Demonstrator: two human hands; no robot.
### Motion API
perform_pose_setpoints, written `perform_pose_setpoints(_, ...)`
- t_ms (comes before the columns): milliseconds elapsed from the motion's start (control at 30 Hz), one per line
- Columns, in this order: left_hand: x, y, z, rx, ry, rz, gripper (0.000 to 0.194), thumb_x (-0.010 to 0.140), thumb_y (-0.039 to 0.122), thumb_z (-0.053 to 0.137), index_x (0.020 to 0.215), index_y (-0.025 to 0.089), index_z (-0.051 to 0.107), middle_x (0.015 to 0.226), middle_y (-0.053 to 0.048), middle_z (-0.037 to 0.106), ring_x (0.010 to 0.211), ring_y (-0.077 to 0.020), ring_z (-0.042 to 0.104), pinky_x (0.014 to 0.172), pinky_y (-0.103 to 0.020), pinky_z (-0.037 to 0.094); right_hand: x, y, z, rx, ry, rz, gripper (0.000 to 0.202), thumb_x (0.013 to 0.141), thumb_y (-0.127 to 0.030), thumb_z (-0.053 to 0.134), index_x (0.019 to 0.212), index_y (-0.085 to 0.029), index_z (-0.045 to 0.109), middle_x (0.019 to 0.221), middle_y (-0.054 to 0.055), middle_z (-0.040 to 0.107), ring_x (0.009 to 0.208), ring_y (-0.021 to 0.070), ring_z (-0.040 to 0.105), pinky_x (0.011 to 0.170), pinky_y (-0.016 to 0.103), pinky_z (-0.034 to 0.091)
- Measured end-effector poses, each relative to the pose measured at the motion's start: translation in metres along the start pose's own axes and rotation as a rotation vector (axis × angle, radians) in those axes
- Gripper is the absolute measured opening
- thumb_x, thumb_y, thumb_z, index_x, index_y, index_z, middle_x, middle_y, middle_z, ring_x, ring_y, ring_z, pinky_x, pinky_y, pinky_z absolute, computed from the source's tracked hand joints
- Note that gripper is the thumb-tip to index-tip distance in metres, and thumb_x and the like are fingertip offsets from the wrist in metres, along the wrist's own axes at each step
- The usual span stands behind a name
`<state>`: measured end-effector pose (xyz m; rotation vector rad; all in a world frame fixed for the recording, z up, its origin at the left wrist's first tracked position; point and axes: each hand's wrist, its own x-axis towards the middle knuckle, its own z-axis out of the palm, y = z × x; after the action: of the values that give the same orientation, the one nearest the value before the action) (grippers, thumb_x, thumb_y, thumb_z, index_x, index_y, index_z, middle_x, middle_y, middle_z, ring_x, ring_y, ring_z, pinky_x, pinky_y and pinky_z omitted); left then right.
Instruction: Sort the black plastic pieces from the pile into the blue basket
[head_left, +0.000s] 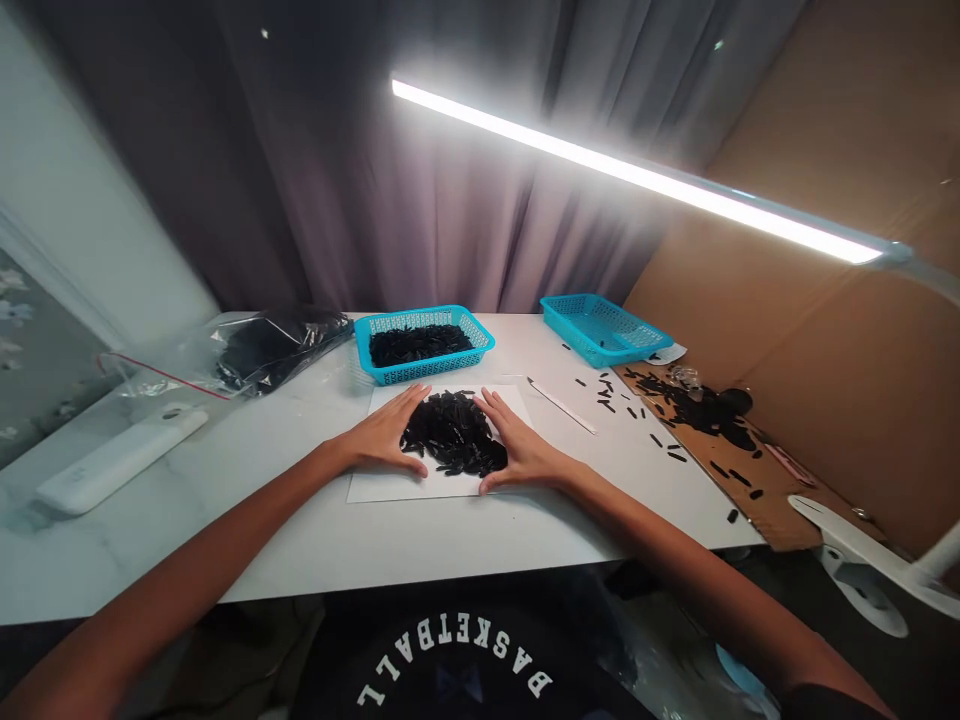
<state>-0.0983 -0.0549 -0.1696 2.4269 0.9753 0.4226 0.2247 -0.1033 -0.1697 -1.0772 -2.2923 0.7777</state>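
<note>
A heap of small black pieces (454,430) lies on a white sheet (405,487) in the middle of the table. My left hand (386,435) curves around the heap's left side, thumb and fingers spread, touching its edge. On the right side my right hand (521,445) cups the heap in the same way, its thumb near the lower edge. Neither hand is closed on anything. Just behind the sheet stands a blue basket (424,372) filled with similar black pieces (420,344).
A second blue basket (607,335) stands at the back right, near scattered black pieces (606,392) and a thin white strip (562,405). More pieces lie on brown cardboard (720,470). At left are a plastic bag (262,350) and a white device (120,460). A lit lamp (630,170) hangs above.
</note>
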Motion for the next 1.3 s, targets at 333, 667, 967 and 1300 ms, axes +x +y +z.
perform_pose_setpoints(333, 0.022, 0.025, 0.012, -0.098, 0.037, 0.082, 0.136, 0.054, 0.073, 0.089, 0.162, 0.017, 0.027, 0.166, -0.02, 0.033, 0.154, -0.0439, 0.031, 0.128, -0.059, 0.029, 0.061, -0.008, 0.021, -0.156, 0.002, -0.059, 0.124, 0.067, -0.071, 0.085, 0.164, -0.018, 0.029, 0.166, 0.022, 0.037, 0.155, 0.0416, 0.03, 0.126, 0.059, 0.026)
perform_pose_setpoints(667, 0.012, 0.01, 0.0, -0.299, 0.503, -0.083, 0.046, 0.102, 0.046, 0.059, 0.138, 0.018, 0.056, 0.137, -0.014, 0.062, 0.125, -0.0293, 0.062, 0.108, -0.054, 0.051, 0.07, -0.03, 0.026, -0.292, -0.006, -0.085, 0.113, 0.061, -0.077, 0.084, 0.156, -0.027, 0.048, 0.165, 0.022, 0.037, 0.152, 0.0543, 0.024, 0.117, 0.076, 0.018)
perform_pose_setpoints(967, 0.013, 0.013, 0.002, -0.333, 0.529, -0.091, 0.034, 0.101, 0.037, 0.064, 0.127, 0.016, 0.062, 0.126, -0.011, 0.065, 0.108, -0.0237, 0.068, 0.093, -0.045, 0.06, 0.092, -0.041, 0.036, -0.295, 0.009, -0.118, 0.047, 0.085, -0.043, 0.081, 0.124, -0.02, 0.068, 0.126, 0.014, 0.068, 0.119, 0.0342, 0.062, 0.101, 0.057, 0.049)
perform_pose_setpoints(1300, 0.009, 0.031, 0.004, -0.395, 0.576, 0.012, 0.031, 0.098, 0.041, 0.066, 0.115, 0.015, 0.067, 0.106, -0.007, 0.071, 0.091, -0.0189, 0.069, 0.082, -0.036, 0.06, 0.098, -0.032, 0.027, 0.12, 0.232, -0.029, 0.025, 0.096, -0.034, 0.07, 0.113, -0.016, 0.067, 0.108, 0.006, 0.071, 0.094, 0.0219, 0.069, 0.084, 0.04, 0.058)
